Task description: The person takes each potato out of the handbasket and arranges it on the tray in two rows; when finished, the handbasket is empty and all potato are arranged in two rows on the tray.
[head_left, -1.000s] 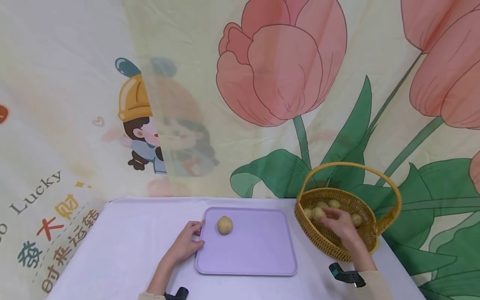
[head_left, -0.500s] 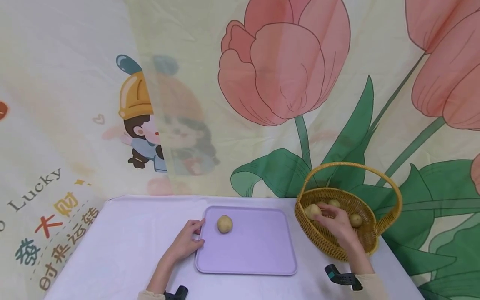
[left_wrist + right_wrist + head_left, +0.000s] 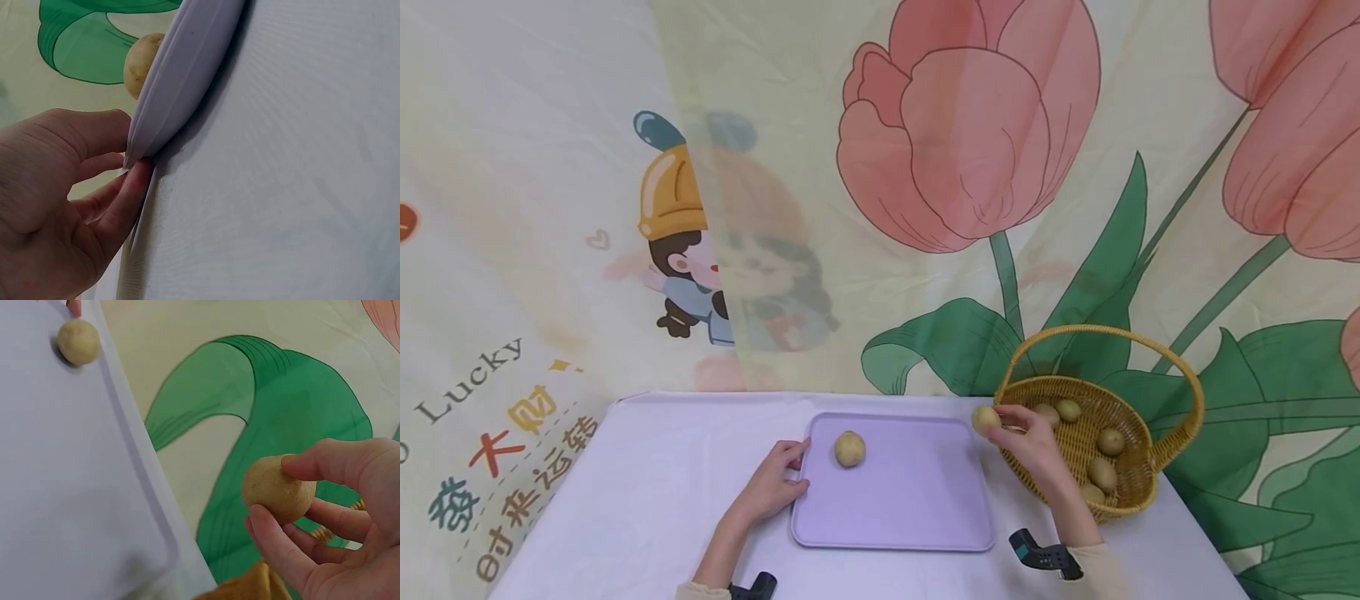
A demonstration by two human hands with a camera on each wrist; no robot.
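Note:
My right hand pinches a small round potato between thumb and fingertips, in the air between the basket and the tray's right edge. The left hand grips the left edge of the lilac tray, thumb on the rim and fingers tucked at its underside, as the left wrist view shows. One potato lies on the tray near its upper left corner. Several more potatoes are in the wicker basket, some partly hidden by my right hand.
The basket stands at the table's right end, its tall arched handle rising over it. A white cloth covers the table. Behind hangs a printed curtain with tulips.
My right hand has lifted a potato out of the basket and carried it left towards the tray. More potatoes in the basket now show. The left hand and tray have stayed put.

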